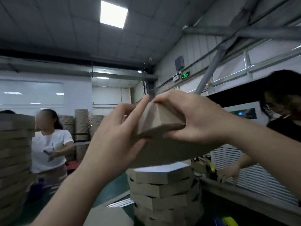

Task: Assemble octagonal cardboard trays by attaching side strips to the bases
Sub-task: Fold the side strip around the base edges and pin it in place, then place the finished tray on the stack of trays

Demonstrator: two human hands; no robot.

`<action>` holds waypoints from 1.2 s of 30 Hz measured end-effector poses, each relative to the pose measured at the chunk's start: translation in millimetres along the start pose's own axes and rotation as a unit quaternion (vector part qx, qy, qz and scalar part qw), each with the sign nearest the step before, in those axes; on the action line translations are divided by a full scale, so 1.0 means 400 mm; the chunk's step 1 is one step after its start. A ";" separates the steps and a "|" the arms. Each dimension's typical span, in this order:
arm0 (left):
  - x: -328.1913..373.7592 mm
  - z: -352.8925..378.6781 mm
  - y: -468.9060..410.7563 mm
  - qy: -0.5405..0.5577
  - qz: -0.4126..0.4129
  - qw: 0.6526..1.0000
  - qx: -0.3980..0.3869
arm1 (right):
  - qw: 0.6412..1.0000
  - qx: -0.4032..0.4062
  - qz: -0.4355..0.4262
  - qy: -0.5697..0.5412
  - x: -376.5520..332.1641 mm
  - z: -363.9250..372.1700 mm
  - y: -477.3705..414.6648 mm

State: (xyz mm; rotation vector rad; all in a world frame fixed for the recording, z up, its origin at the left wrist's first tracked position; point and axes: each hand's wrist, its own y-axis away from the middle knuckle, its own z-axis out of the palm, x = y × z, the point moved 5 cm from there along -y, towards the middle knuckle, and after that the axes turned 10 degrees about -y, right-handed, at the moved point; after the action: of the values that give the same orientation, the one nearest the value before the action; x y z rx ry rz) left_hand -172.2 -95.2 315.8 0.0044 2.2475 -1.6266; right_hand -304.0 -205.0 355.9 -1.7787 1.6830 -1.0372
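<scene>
I hold a brown octagonal cardboard tray (160,121) raised in front of me, its underside facing the camera. My left hand (117,128) grips its left side, index finger stretched up along the side strip and thumb under the base. My right hand (192,116) grips the right side, fingers curled over the top edge of the strip and thumb pressed against the base edge. The fingertips of both hands meet at a corner of the strip. Below stands a stack of assembled trays (164,191), the top one showing a white inside.
A tall pile of brown trays (14,160) rises at the left. A person in a white shirt (50,149) works behind it. Another person in black (283,121) reaches over a white slatted surface (254,173) at the right. A flat cardboard piece (109,216) lies low in front.
</scene>
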 end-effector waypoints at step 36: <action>-0.327 0.576 0.446 0.032 -0.187 0.973 -0.129 | 0.992 -0.093 -0.051 0.068 0.509 0.832 0.056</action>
State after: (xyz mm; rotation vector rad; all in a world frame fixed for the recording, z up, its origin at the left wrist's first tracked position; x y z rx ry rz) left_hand 54.7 -219.7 128.4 -0.4665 2.6155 -1.5043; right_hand -65.2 -459.1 179.6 -1.9691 1.8397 -1.0984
